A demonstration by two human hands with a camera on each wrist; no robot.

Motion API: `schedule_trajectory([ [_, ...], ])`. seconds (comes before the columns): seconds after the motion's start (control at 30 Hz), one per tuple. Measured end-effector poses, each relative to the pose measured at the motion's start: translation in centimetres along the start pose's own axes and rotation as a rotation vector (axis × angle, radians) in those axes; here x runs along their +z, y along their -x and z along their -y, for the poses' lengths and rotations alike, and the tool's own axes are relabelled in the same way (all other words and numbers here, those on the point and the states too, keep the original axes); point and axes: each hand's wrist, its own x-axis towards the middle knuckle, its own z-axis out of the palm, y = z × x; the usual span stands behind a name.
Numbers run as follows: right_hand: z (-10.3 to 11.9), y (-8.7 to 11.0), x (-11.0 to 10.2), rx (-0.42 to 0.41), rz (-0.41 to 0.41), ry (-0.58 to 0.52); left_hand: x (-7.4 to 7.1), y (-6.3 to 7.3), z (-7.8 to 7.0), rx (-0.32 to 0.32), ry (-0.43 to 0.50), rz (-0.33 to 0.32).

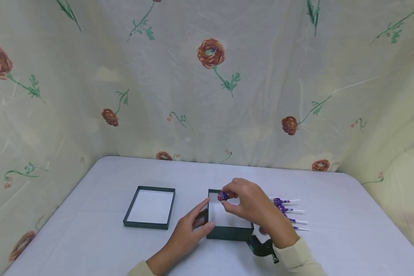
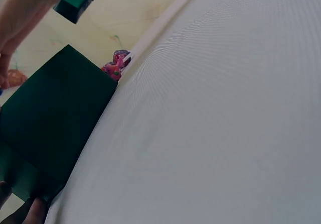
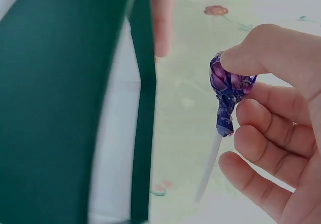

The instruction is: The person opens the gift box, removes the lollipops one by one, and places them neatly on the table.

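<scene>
Between thumb and fingers, my right hand (image 1: 248,201) pinches a lollipop (image 3: 225,91) in a purple wrapper by its round head; its white stick points down in the right wrist view. That hand is above a dark green box (image 1: 229,232) with a white inside. My left hand (image 1: 189,230) touches the box's left side, its thumb and fingertips against the wall; in the left wrist view fingertips (image 2: 35,211) press at the box's lower edge. To the right of the box several more purple-wrapped lollipops (image 1: 283,209) lie in a column, partly hidden by my right forearm.
A square dark green lid (image 1: 149,207) with a white inside lies left of the box on the white table (image 1: 100,245). A black strap-like device (image 1: 262,247) shows beside my right wrist. Flower-patterned curtain (image 1: 179,84) encloses the table's back and sides.
</scene>
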Motion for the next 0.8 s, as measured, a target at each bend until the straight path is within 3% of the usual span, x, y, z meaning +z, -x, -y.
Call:
schedule_trajectory([
  [0.8,-3.4,5.8,-3.7,0.123,0.027,0.055,0.1,0.0,-0.1,-0.007,0.009,-0.004],
])
